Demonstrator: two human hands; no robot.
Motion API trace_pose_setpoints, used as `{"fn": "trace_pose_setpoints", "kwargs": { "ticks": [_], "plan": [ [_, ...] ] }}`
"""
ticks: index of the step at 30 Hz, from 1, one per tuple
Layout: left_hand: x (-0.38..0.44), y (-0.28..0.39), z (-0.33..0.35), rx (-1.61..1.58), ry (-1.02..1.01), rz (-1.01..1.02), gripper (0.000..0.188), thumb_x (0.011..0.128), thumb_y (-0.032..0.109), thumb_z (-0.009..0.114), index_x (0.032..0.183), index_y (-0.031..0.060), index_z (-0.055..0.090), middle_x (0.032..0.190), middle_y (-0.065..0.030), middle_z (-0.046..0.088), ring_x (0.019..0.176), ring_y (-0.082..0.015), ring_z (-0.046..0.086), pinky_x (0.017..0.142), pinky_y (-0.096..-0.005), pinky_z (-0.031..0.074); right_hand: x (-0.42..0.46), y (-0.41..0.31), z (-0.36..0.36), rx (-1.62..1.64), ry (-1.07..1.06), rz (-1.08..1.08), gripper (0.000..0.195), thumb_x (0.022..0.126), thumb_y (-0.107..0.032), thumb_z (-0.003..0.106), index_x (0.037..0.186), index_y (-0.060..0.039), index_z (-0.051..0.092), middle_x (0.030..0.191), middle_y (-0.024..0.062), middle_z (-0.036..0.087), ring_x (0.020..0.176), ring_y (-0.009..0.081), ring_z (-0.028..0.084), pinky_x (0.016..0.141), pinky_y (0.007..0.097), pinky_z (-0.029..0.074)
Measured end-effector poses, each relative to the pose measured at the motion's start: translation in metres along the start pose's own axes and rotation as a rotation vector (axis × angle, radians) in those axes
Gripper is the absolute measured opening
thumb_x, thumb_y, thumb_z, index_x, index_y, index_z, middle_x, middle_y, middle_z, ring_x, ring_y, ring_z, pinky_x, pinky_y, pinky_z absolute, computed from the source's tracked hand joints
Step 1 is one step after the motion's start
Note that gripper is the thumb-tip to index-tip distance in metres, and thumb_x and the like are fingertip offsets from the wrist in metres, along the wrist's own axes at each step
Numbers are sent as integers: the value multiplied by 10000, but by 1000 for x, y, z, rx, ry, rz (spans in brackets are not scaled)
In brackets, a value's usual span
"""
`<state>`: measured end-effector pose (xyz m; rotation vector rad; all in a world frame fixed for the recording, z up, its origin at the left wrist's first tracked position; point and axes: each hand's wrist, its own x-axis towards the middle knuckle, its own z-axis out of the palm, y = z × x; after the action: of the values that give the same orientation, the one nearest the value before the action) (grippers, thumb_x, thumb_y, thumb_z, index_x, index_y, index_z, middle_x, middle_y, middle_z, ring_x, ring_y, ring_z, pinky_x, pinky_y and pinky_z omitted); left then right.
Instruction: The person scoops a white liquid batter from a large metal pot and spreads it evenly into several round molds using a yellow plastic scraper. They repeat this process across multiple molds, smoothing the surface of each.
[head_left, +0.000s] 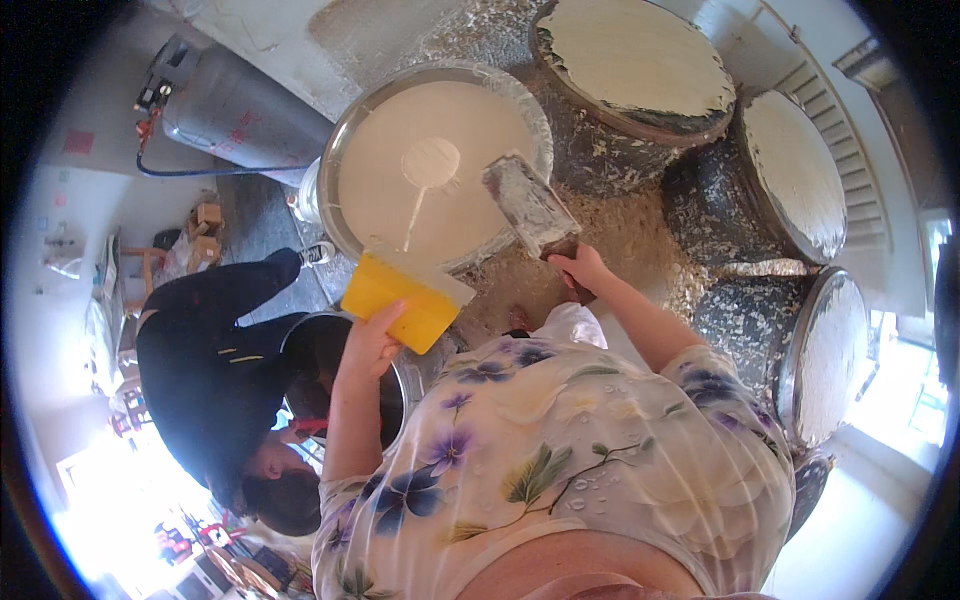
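My left hand (375, 345) grips a yellow plastic scraper (401, 304) with a pale straight edge, held at the near rim of a wide round metal tub (328, 169). Smooth cream-coloured liquid or paste (382, 142) fills much of the tub, with a round pale patch (430, 162) and a thin streak on its surface. My right hand (589, 270) holds the handle of a flat rectangular trowel (529, 202). Pale residue is smeared over its blade, which reaches across the tub's right rim. Whether the blade touches the rim, I cannot tell.
Several dark drums with pale tops stand at right, including one drum (637, 60) beside the tub. A grey gas cylinder (240, 105) with a hose (217, 172) lies beyond the tub's left. At left, a person (210, 360) bends over a metal pot (412, 394). The floor (615, 217) is splattered.
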<state>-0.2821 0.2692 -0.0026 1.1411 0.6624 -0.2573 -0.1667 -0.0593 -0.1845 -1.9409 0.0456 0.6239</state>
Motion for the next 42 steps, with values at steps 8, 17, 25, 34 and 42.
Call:
{"fn": "trace_pose_setpoints", "kwargs": {
  "ticks": [8,17,25,34,42],
  "plan": [
    [-64,64,4,172,-58,-53,356,787,145,560,1109,25,467,963,-125,582,627,-151,589,368,-247,418,13,-47,22,203,-78,-41,257,769,-198,650,706,-20,476,505,35,507,400,117,476,392,270,371],
    [-126,55,112,528,-164,-93,446,720,66,614,1134,46,447,929,-69,564,653,-103,569,370,-147,350,-145,42,-85,404,294,18,217,763,-158,659,780,-11,500,561,18,508,435,93,462,402,254,364],
    [-187,-33,319,863,-864,-244,437,714,156,621,1100,33,455,853,-54,558,498,-63,475,341,-154,321,-426,181,-163,712,942,205,184,762,-135,646,712,-23,509,542,22,505,440,105,472,408,257,388],
    [-279,-285,522,1273,-1714,-202,309,788,178,596,1025,-11,542,893,-48,599,765,-103,565,620,-227,451,-753,259,-121,1223,1608,227,193,780,-213,626,781,-53,518,620,22,511,479,125,485,433,276,401],
    [-361,-440,550,1733,-2052,1019,341,738,314,619,901,16,583,859,-167,603,774,-290,595,657,-344,464,-760,307,-111,1825,1496,-243,283,792,-346,607,860,-95,495,713,16,514,551,93,495,507,262,460]
  ]
}}
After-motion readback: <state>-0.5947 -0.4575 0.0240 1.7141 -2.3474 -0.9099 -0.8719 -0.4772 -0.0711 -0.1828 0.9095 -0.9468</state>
